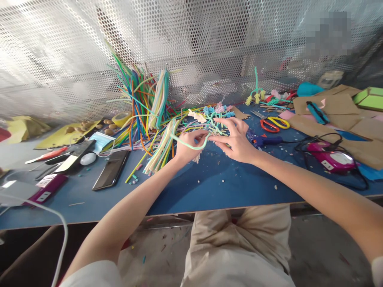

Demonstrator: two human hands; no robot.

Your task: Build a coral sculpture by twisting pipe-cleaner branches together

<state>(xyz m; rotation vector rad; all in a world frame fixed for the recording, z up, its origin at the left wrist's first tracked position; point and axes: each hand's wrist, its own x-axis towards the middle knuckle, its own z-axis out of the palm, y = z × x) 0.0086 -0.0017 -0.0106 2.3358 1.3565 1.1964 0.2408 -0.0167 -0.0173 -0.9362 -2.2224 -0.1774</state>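
Observation:
Both hands meet over the middle of the blue table. My left hand (pixel 191 145) is closed on a pale green pipe cleaner (pixel 190 145), whose loose end loops out to the left. Close beside it, my right hand (pixel 235 139) has its thumb and fingers brought together at the same stem; the exact pinch point is hard to make out. Just behind the fingers lie blue pipe-cleaner flowers (pixel 209 110), pink ones (pixel 220 107) and a cream one (pixel 196 115), with green stems. A bundle of cream and yellow pipe cleaners (pixel 161 147) lies left of my left hand.
Many coloured pipe cleaners (pixel 139 95) stand at the perforated metal screen (pixel 209 48). A black phone (pixel 111 170) lies left. On the right are scissors (pixel 274 123), a blue glue gun (pixel 266 140), a magenta power strip (pixel 330 156) with black cable, and cardboard (pixel 329 104).

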